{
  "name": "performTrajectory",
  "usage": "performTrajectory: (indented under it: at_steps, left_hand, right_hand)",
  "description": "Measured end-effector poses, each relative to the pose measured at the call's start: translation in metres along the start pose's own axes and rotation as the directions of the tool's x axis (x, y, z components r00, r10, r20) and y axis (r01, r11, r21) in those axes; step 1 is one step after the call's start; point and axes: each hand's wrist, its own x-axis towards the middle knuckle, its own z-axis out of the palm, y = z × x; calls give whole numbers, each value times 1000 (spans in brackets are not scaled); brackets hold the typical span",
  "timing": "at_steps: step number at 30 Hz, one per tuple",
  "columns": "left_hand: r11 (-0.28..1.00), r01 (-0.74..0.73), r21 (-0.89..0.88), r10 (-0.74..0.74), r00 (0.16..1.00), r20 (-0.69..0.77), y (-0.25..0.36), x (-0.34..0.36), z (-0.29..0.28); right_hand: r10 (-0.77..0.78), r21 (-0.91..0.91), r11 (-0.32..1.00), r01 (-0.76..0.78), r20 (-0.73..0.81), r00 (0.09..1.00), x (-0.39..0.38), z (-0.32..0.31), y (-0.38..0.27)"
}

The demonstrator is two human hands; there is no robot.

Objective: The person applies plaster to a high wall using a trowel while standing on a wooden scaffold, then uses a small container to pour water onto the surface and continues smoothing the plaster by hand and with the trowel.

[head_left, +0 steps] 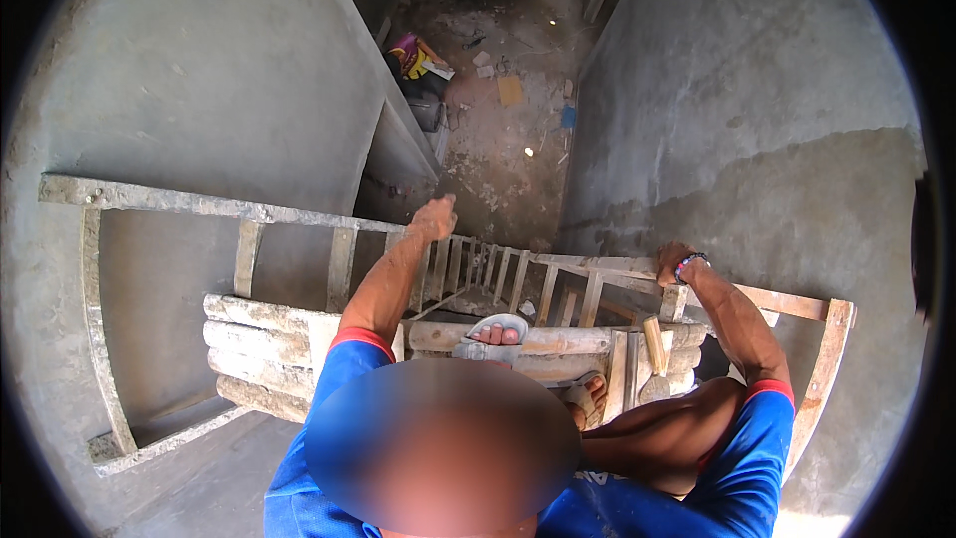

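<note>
My left hand (434, 218) is closed on the upper rail of a weathered wooden ladder (189, 201) on the left; the undersides of its fingers are hidden. On the right, my right hand (673, 262), with a beaded bracelet (690, 261) at the wrist, grips the rail of a second wooden ladder (767, 299). Between the ladders lie whitish, mortar-stained poles (264, 344) as a platform. My sandalled feet (588, 401) rest on it. Near my right knee stands a tool with a pale wooden handle (654, 344) and a grey blade, apparently a trowel.
Grey plastered walls rise on the left (199, 70) and right (757, 60), the right one with a darker damp patch. Far below is a stained floor (498, 159) with scraps, a tan piece of board (510, 91) and a colourful bundle (410, 58) by the left wall.
</note>
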Motion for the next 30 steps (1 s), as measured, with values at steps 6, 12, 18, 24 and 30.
performTrajectory:
  at_steps: [6, 12, 18, 24, 30]
  left_hand:
    - [966, -152, 208, 101, 967, 235, -11, -20, 64]
    - [970, -151, 188, 72, 926, 371, 13, -30, 67]
    - [970, -164, 182, 97, 939, 329, -20, -23, 75]
    - [973, -168, 158, 145, 978, 148, -35, -33, 78]
    - [981, -98, 168, 56, 970, 238, -45, -41, 65]
  right_hand:
    - [-18, 29, 999, 18, 5, 1000, -2, -4, -3]
    - [2, 13, 1000, -2, -15, 1000, 1, 8, 2]
    - [-27, -32, 999, 27, 11, 1000, 12, 11, 1]
    - [-19, -69, 997, 18, -6, 1000, 18, 16, 4]
    - [62, -164, 985, -51, 62, 996, 23, -3, -1]
